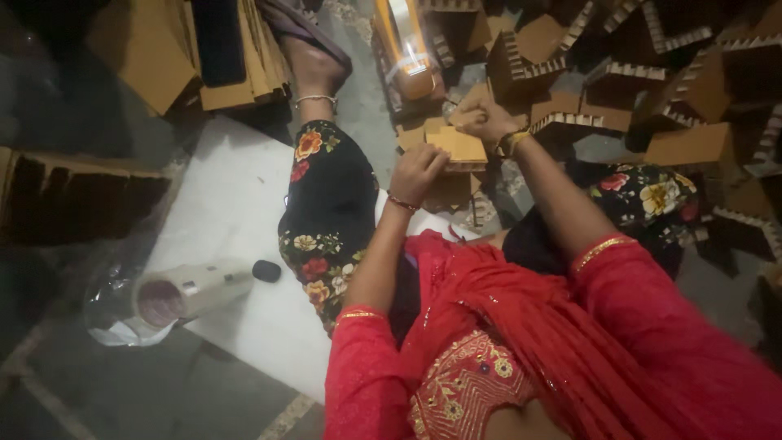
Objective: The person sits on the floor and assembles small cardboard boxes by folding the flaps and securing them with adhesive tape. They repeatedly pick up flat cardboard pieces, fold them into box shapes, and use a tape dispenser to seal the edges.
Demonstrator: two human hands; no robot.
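Two hands are working one cardboard piece (459,147) over the lap: the left hand (417,171) is gripping its near-left edge, the right hand (481,121) is pinching its far corner. Folding seems underway; next, a firm crease is needing both grips steady, with more pieces (692,147) lying far right.

I sit on the floor of a small cardboard workshop. Folded brown cardboard pieces with toothed edges (652,73) pile up from twelve to three o'clock, and flat cardboard sheets (244,57) stack at eleven. A tape dispenser (405,45) lies at twelve. At eight, a white spool (191,289) rests on a white sheet (236,212) spread over the bare concrete floor (163,391).
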